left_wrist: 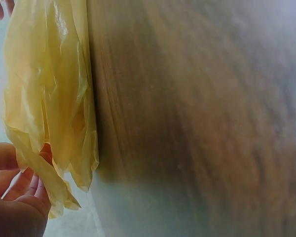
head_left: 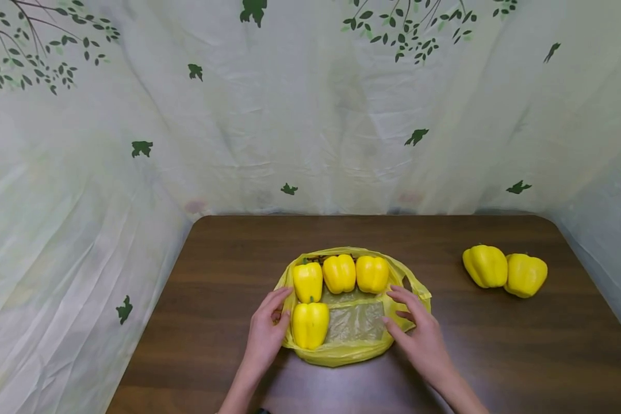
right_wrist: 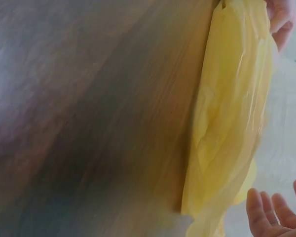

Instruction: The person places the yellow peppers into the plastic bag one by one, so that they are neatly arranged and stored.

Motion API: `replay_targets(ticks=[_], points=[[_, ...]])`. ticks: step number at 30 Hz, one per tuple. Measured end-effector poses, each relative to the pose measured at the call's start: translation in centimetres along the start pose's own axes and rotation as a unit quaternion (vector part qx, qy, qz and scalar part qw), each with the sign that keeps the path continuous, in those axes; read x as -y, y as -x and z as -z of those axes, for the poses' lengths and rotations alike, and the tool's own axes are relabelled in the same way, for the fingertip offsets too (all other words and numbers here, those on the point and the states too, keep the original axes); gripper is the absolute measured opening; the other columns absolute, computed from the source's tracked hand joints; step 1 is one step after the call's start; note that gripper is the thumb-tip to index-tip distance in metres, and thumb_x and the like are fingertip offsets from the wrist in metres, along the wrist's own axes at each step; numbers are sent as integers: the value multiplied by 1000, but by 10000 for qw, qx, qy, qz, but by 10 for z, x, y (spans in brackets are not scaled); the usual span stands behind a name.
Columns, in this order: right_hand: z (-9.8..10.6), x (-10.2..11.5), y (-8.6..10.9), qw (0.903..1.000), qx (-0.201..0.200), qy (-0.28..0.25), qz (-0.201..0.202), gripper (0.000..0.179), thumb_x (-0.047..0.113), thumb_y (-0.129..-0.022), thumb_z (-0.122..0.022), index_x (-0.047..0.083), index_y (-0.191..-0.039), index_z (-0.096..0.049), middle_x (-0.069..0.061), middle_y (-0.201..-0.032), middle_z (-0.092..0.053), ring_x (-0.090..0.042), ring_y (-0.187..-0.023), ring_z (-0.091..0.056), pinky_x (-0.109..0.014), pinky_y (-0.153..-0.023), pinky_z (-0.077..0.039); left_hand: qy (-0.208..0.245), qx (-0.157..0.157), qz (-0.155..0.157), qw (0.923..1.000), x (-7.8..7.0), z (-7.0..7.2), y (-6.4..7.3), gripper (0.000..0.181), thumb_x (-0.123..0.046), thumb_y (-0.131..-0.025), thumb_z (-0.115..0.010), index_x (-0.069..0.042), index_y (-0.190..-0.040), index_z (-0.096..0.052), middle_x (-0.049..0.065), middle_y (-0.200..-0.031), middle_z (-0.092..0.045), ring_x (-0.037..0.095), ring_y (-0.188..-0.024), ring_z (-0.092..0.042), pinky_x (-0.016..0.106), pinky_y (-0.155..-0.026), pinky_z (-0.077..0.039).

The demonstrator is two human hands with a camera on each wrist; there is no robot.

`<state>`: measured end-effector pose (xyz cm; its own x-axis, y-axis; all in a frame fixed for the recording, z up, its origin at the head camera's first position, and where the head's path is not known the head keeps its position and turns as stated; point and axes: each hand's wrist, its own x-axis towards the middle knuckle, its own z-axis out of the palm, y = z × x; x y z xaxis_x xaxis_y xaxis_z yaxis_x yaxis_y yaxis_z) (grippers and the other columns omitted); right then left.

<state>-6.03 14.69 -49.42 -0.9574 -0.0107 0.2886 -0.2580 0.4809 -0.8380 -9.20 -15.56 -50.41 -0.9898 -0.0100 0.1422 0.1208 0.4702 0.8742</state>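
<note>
A yellow plastic bag (head_left: 341,359) lies spread open on the table, its rim pushed out into a rough oval. Inside it, several yellow bell peppers (head_left: 310,325) line the back and left, while the front right shows bare crinkled plastic. At the left rim, my left hand (head_left: 267,328) holds the bag's edge, a loose strip of plastic (left_wrist: 49,182) running between thumb and fingers in the left wrist view. My right hand (head_left: 420,336) hovers over the right rim with fingers spread and bent slightly; the right wrist view shows those fingers (right_wrist: 259,212) apart from the plastic.
Two more yellow bell peppers (head_left: 485,266) sit side by side on the right of the dark wooden table (head_left: 227,247). A pale cloth (head_left: 310,115) with printed leaves hangs behind the table and along its sides.
</note>
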Motion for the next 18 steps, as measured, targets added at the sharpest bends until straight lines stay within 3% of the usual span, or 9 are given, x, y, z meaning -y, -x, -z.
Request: replay_targets(ticks=[12, 18], points=[[19, -7, -1, 9989, -320, 337, -118, 46, 3, -85, -75, 11, -128, -60, -4, -137, -54, -14, -119, -53, -35, -83, -54, 18, -20, -51, 10000, 2, -1, 1, 43, 8, -87, -63, -9, -126, -67, -2, -130, -59, 18, -108, -57, 29, -81, -51], [30, -11, -2, 9966, -379, 689, -238, 44, 5, -86, -74, 10, -128, -60, -5, -138, -53, -19, -117, -56, -32, -83, -54, 25, -75, -65, 9999, 2, -1, 1, 42, 7, -87, -64, -9, -126, -67, -2, -129, -60, 17, -105, -57, 28, -80, -51]])
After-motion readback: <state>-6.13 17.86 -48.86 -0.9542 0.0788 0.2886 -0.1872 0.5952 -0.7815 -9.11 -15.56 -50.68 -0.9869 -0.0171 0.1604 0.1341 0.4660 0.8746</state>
